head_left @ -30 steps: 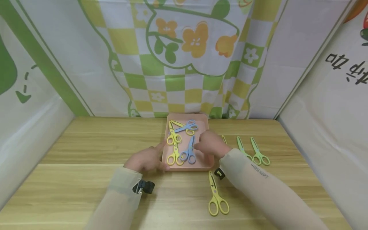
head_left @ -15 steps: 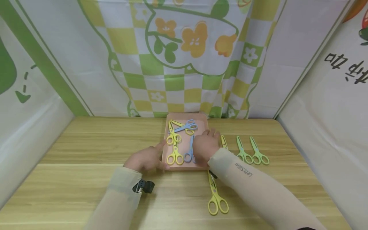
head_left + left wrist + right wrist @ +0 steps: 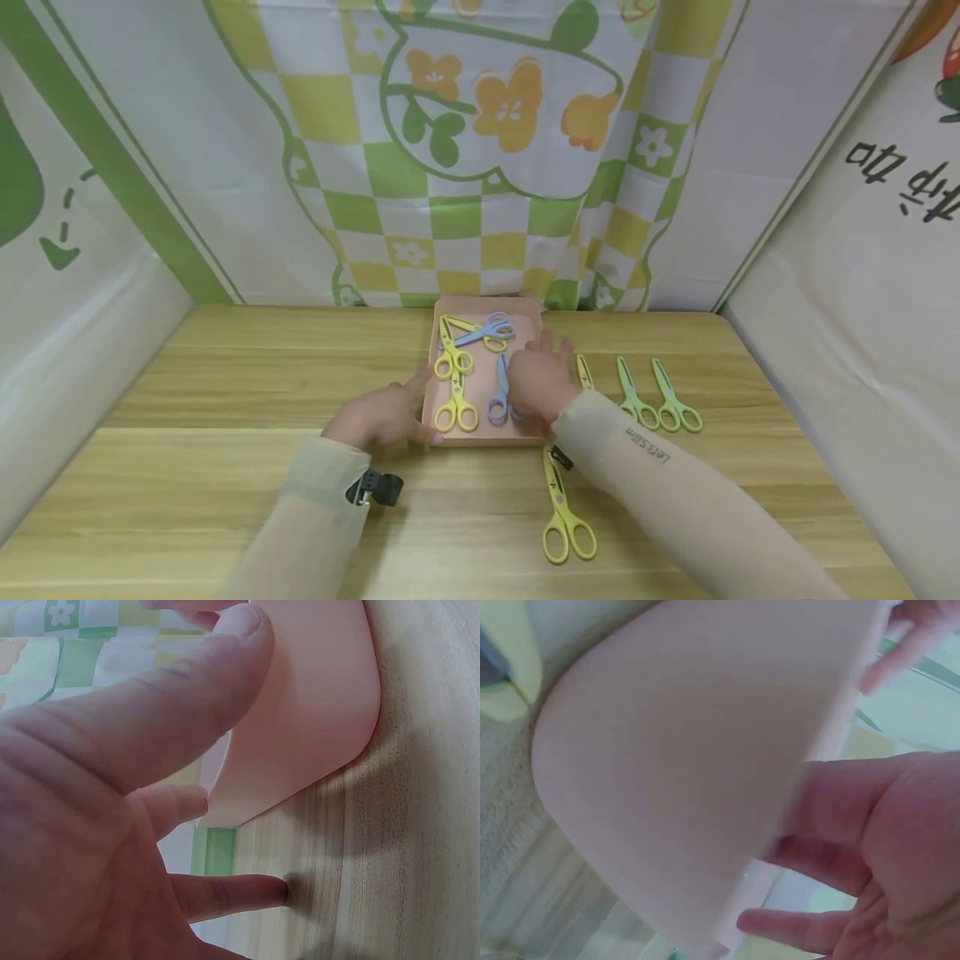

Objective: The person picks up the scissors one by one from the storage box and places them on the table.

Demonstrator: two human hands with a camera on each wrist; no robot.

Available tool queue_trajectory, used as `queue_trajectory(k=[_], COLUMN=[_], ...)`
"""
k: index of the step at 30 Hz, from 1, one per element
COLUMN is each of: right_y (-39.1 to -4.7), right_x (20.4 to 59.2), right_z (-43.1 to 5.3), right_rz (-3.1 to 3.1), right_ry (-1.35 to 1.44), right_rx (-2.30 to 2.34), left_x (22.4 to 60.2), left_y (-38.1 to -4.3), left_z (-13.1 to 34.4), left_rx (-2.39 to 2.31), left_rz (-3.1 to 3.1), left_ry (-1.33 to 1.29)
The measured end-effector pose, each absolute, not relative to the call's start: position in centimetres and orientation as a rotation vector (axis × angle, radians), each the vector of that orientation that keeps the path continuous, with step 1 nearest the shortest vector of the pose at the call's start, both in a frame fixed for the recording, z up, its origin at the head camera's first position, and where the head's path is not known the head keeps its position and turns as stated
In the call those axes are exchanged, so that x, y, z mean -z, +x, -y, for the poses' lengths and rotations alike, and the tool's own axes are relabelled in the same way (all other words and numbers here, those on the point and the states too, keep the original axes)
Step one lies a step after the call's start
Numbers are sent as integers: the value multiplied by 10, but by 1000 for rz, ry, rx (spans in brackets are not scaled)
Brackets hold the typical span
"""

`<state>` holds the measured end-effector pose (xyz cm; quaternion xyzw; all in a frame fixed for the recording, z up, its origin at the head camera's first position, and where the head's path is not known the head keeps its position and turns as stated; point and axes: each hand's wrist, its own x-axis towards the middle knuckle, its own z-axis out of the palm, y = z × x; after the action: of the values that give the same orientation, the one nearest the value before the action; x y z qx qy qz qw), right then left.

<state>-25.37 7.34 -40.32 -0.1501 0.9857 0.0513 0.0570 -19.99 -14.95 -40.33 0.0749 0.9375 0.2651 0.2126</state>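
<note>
Blue plastic-looking scissors point(image 3: 502, 385) lie right of centre in a shallow, rounded pink tray point(image 3: 487, 441), partly beneath the right hand point(image 3: 542, 382); its thumb-side fingertips are hidden, so pinching cannot be told. The left hand point(image 3: 378, 415), fingers spread, touches the tray. Probably light, stiff and slick, the scissors suit holding by their looped handles.

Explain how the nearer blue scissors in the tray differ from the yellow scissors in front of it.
The blue scissors lie inside the tray; the yellow scissors, on the table. The right grip partly hides the blue scissors; the yellow scissors show both loops. Both point forward.
</note>
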Motion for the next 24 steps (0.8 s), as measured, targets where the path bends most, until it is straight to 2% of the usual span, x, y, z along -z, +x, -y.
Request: queue_trajectory(k=[8, 24], right_y=[-229, -108], right_x=[383, 394], right_z=[-91, -102], right_rz=[-2973, -2937], right_ry=[-585, -1234], right_rx=[98, 322], left_x=[405, 402], left_y=[-200, -198], left_z=[151, 150], left_rx=[-729, -722], left_rz=[-2609, -2616], left_ry=[216, 224])
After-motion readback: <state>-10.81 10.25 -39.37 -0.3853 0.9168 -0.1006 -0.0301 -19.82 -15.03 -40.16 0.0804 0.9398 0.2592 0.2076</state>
